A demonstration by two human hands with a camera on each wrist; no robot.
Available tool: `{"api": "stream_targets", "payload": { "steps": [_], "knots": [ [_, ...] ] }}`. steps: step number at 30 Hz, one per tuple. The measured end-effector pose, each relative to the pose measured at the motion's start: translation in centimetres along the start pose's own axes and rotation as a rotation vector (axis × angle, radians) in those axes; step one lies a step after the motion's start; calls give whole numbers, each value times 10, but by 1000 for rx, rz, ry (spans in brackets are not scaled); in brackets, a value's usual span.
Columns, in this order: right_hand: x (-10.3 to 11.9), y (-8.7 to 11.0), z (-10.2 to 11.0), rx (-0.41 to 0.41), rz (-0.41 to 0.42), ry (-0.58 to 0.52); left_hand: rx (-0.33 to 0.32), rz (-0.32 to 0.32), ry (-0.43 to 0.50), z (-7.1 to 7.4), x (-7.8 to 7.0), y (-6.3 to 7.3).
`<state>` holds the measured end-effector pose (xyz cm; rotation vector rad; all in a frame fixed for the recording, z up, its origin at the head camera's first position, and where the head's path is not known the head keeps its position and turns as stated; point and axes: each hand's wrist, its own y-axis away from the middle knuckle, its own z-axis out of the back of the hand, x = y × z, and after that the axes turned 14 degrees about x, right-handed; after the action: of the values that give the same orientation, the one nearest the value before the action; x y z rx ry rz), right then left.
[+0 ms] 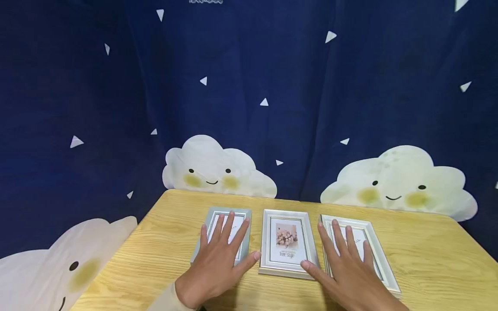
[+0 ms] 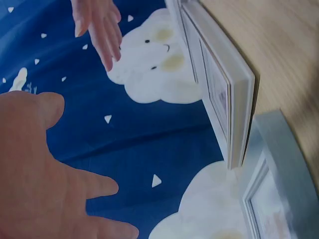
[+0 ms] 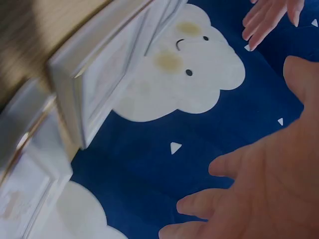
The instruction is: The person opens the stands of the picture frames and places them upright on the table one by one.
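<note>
Three picture frames lie face up in a row on the wooden table. My left hand [image 1: 219, 261], fingers spread and straight, hovers over the grey-blue picture frame [image 1: 244, 248] at the left and hides much of it. The middle picture frame [image 1: 288, 273] is silvery white, with a print of pink flowers and lettering. Above the white picture frame [image 1: 383, 263] at the right, my right hand [image 1: 348, 272] is spread too, its thumb overlapping the middle frame's lower corner in the head view. Both wrist views show a gap between palm and frames; neither hand holds anything.
The light wooden table [image 1: 435, 259] extends to both sides of the row. Behind it hangs a dark blue curtain [image 1: 241, 56] printed with white triangles and smiling clouds, close to the table's back edge.
</note>
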<state>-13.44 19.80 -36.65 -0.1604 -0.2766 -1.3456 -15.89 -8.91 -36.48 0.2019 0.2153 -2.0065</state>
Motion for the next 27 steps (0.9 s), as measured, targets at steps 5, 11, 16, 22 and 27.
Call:
{"api": "stream_targets", "payload": {
  "steps": [5, 11, 16, 22, 27],
  "knots": [
    [17, -8, 4, -60, 59, -20, 20, 34, 97, 5, 11, -4],
    [36, -23, 3, -92, 124, -99, 4, 38, 253, 13, 27, -12],
    [47, -39, 0, -42, 164, -274, 7, 57, 466, 17, 41, -18],
    [60, -59, -5, 53, 152, -408, -15, 104, 567, 15, 58, -26],
    [72, -75, -7, 104, 124, -480, -54, 141, 616, 17, 76, -38]
  ]
}}
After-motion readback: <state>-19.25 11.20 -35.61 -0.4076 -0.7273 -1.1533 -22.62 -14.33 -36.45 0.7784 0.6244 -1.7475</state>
